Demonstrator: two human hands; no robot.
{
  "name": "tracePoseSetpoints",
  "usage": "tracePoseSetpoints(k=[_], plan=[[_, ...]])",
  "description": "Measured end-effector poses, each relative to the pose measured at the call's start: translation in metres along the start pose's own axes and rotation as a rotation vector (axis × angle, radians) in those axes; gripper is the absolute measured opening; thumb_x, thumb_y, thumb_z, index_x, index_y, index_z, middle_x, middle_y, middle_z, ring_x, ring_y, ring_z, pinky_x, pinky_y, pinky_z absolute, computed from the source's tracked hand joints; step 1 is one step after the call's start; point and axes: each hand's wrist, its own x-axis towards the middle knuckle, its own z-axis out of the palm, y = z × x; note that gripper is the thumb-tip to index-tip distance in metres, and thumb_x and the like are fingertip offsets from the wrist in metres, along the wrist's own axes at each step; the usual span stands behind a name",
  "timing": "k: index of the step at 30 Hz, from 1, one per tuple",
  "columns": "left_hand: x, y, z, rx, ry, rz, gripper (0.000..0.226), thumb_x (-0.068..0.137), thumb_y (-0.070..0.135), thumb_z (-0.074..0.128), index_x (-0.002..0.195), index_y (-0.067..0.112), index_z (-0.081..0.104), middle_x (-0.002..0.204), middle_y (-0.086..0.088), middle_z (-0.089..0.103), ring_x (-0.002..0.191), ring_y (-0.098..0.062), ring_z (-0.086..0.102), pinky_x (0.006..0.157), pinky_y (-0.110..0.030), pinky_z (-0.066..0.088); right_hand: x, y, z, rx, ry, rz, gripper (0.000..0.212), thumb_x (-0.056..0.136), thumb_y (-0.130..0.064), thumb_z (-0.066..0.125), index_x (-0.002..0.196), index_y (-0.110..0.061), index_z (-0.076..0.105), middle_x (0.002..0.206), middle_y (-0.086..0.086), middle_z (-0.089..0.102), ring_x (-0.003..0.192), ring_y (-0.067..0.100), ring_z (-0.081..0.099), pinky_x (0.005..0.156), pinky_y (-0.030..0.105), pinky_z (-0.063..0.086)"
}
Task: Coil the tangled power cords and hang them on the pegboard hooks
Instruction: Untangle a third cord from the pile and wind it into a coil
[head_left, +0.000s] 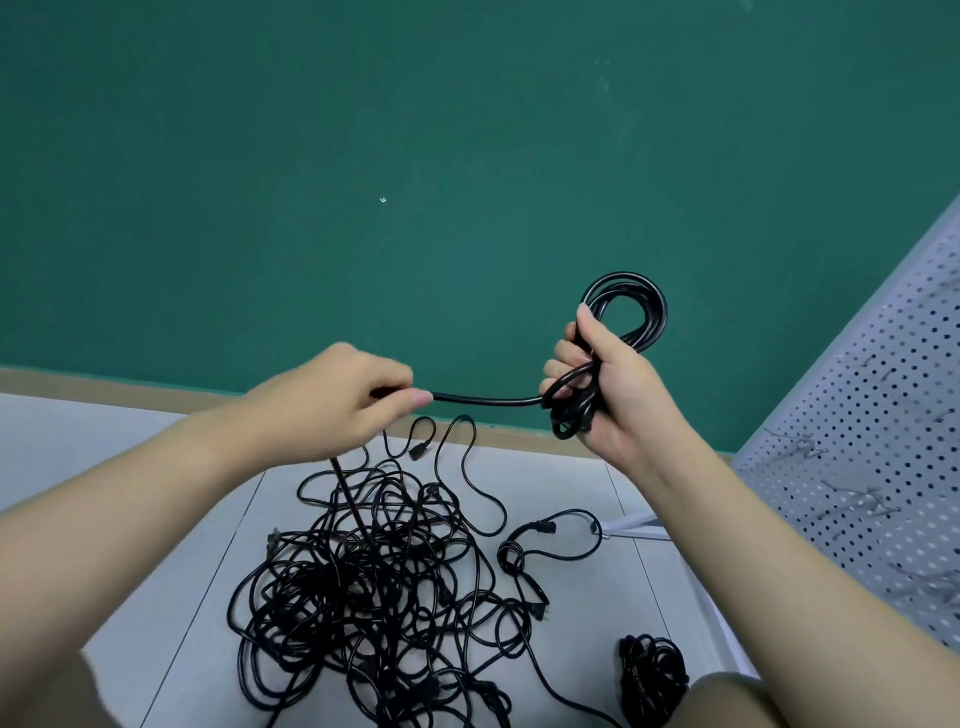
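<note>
Two hands are up over the floor: the right hand (608, 384) grips a coil (631, 312), and the left hand (343, 400) pinches the cord (488, 400) between them.

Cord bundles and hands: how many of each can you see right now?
Coil held in the right hand: 1
Tangled pile on the floor: 1
Small bundle lying by itself on the floor: 1
Hands, left hand and right hand: 2
Total: 5

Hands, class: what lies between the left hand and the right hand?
In the head view, a taut stretch of black cord runs from the left hand to the right hand, which holds the coil.
</note>
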Motion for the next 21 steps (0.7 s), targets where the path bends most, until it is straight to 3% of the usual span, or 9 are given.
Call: tracePoseSetpoints(k=[5,8,12,15,18,19,21], plan=[[-0.001,0.028,-0.024,0.132,0.238,0.257,0.044,0.1,0.056,0.045,0.073,0.024,0.059,0.057,0.008,0.048,0.055,-0.014,0.044,0.048,-0.031,0.04,-0.005,0.001,0.004,-0.19,-0.047,-0.001,0.035,0.088,-0.047,0.072,0.093,-0.019,0.053,0.067,-0.007,0.027,0.052,0.009,0.025,0.048,0.02,0.028],[-0.002,0.046,-0.022,-0.005,0.229,0.317,0.042,0.099,0.052,0.054,0.076,0.019,0.067,0.059,0.008,0.051,0.056,-0.015,0.045,0.052,-0.033,0.041,-0.012,0.002,0.008,-0.316,-0.088,0.023,0.05,0.077,-0.055,0.074,0.103,-0.016,0.057,0.068,-0.007,0.031,0.055,0.009,0.024,0.047,0.02,0.026],[-0.002,0.059,-0.013,-0.27,0.167,0.235,0.036,0.092,0.053,0.068,0.072,0.024,0.07,0.054,0.002,0.051,0.052,-0.016,0.038,0.051,-0.031,0.034,-0.019,0.014,0.013,-0.442,-0.212,0.123,0.08,0.066,-0.069,0.077,0.118,-0.011,0.06,0.064,-0.009,0.041,0.048,0.006,0.03,0.043,0.018,0.032],[-0.001,0.063,-0.007,-0.519,0.173,0.098,0.029,0.079,0.056,0.079,0.066,0.03,0.072,0.056,0.004,0.057,0.055,-0.02,0.041,0.054,-0.032,0.035,-0.021,0.027,0.015,-0.514,-0.422,0.216,0.088,0.053,-0.079,0.083,0.112,-0.016,0.066,0.069,-0.007,0.039,0.053,0.005,0.031,0.047,0.019,0.03],[0.002,0.06,0.002,-0.458,0.239,-0.038,0.058,0.065,0.071,0.078,0.06,0.017,0.056,0.051,0.002,0.047,0.054,-0.015,0.034,0.053,-0.033,0.028,-0.026,0.032,0.018,-0.602,-0.577,0.341,0.103,0.049,-0.074,0.09,0.13,-0.016,0.065,0.076,-0.007,0.041,0.061,0.006,0.037,0.053,0.018,0.036],[0.003,0.059,0.004,-0.41,0.274,-0.08,0.063,0.061,0.074,0.075,0.059,0.016,0.051,0.05,0.007,0.043,0.053,-0.012,0.032,0.053,-0.032,0.028,-0.028,0.033,0.018,-0.617,-0.61,0.364,0.095,0.055,-0.061,0.093,0.132,-0.014,0.062,0.075,-0.008,0.04,0.061,0.006,0.036,0.054,0.019,0.036],[0.004,0.061,0.007,-0.361,0.324,-0.133,0.067,0.06,0.077,0.077,0.063,0.017,0.049,0.05,0.006,0.044,0.052,-0.012,0.033,0.052,-0.034,0.031,-0.029,0.034,0.021,-0.618,-0.656,0.351,0.052,0.068,-0.035,0.083,0.115,-0.022,0.066,0.071,-0.009,0.035,0.059,0.006,0.032,0.055,0.021,0.03]])
